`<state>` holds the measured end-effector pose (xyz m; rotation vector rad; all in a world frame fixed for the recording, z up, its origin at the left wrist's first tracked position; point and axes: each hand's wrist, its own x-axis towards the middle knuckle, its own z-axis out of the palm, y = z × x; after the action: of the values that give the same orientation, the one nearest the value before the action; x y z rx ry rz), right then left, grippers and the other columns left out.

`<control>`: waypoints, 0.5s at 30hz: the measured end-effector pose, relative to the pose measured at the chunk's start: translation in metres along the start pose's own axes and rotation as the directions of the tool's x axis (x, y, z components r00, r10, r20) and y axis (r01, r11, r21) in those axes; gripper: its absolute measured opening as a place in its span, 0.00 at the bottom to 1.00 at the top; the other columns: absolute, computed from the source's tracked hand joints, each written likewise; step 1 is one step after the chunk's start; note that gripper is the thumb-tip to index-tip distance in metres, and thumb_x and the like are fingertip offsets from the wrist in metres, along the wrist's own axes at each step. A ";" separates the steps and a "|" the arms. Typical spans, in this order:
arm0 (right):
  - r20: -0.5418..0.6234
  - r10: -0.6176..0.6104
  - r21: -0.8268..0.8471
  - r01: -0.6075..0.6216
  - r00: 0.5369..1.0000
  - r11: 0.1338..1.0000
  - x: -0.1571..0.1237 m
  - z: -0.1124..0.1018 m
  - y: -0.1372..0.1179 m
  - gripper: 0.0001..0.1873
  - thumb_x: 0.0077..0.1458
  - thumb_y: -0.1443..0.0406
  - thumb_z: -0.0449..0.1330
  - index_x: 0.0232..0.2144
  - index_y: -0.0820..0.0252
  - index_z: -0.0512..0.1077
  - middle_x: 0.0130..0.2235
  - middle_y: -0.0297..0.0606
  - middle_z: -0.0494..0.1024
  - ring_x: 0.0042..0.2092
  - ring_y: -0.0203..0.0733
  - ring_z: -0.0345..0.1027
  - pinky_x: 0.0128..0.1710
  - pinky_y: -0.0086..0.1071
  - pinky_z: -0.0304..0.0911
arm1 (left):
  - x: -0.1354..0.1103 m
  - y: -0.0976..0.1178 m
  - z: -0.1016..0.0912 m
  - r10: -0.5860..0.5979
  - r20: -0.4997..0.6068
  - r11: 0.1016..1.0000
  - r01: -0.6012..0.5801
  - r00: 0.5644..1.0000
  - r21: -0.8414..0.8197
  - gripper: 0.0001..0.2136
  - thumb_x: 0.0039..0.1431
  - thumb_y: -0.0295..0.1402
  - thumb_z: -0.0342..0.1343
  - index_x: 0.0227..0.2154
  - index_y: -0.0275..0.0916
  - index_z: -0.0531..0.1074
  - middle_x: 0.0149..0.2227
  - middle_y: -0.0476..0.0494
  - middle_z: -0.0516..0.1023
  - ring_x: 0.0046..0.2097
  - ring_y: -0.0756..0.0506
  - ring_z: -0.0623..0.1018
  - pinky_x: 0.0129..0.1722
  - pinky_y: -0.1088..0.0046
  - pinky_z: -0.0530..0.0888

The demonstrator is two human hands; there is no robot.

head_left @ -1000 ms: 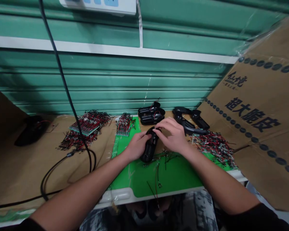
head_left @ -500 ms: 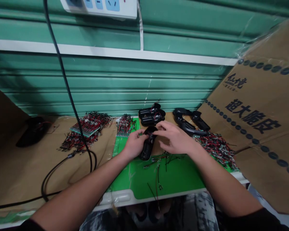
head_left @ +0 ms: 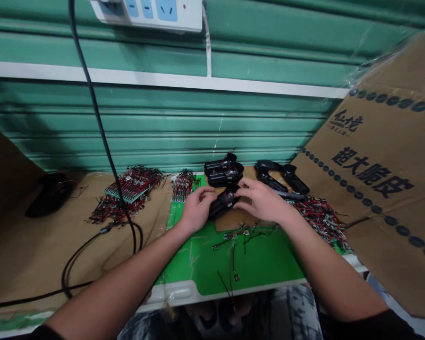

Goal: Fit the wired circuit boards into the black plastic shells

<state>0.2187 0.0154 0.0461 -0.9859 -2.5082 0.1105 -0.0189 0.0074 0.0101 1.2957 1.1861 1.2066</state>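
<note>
A black plastic housing [head_left: 221, 204] lies tilted between my hands, above a piece of cardboard on the green mat. My left hand [head_left: 197, 208] is closed on its left end. My right hand [head_left: 258, 199] has its thumb and fingers round the upper right end, where a thin red wire shows. Several similar black housings [head_left: 222, 171] are stacked just behind. In front of my hands, a few small boards with red and black wires [head_left: 233, 233] lie loose on the green mat [head_left: 262, 259].
Bundles of wired boards lie left [head_left: 131, 186], centre-left [head_left: 184, 185] and right [head_left: 322, 219]. More black shells [head_left: 269, 172] sit at the back right, and one dark shell [head_left: 51, 194] far left. A black cable [head_left: 99, 118] hangs down. A cardboard box [head_left: 386, 156] stands right.
The black housing has turned from nearly upright in view to slanting up to the right. My left hand has shifted from its upper part to its lower left end.
</note>
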 end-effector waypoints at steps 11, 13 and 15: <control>-0.073 0.372 -0.359 -0.373 0.925 0.856 0.003 0.014 -0.003 0.15 0.60 0.53 0.69 0.40 0.58 0.83 0.39 0.47 0.78 0.40 0.51 0.75 0.41 0.40 0.68 | -0.011 -0.005 -0.004 0.400 0.098 0.761 -0.390 0.911 0.518 0.12 0.56 0.27 0.58 0.44 0.41 0.72 0.48 0.39 0.76 0.53 0.38 0.75 0.56 0.58 0.70; -0.070 0.374 -0.351 -0.374 0.925 0.858 0.003 0.013 -0.003 0.16 0.59 0.52 0.70 0.41 0.58 0.83 0.39 0.47 0.79 0.39 0.51 0.76 0.40 0.40 0.68 | -0.011 -0.005 -0.004 0.403 0.122 0.739 -0.401 0.907 0.541 0.12 0.56 0.26 0.58 0.43 0.41 0.72 0.47 0.39 0.76 0.53 0.37 0.75 0.56 0.58 0.70; -0.070 0.363 -0.309 -0.366 0.929 0.878 0.001 0.010 -0.002 0.19 0.57 0.51 0.71 0.44 0.56 0.83 0.39 0.46 0.80 0.39 0.51 0.76 0.41 0.40 0.69 | -0.011 -0.006 -0.005 0.398 0.140 0.724 -0.404 0.907 0.559 0.13 0.55 0.26 0.59 0.44 0.41 0.71 0.48 0.39 0.76 0.53 0.37 0.74 0.56 0.58 0.70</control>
<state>0.2130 0.0158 0.0382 -1.5815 -2.3437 -0.1928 -0.0241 -0.0030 0.0034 2.1080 1.3665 1.1691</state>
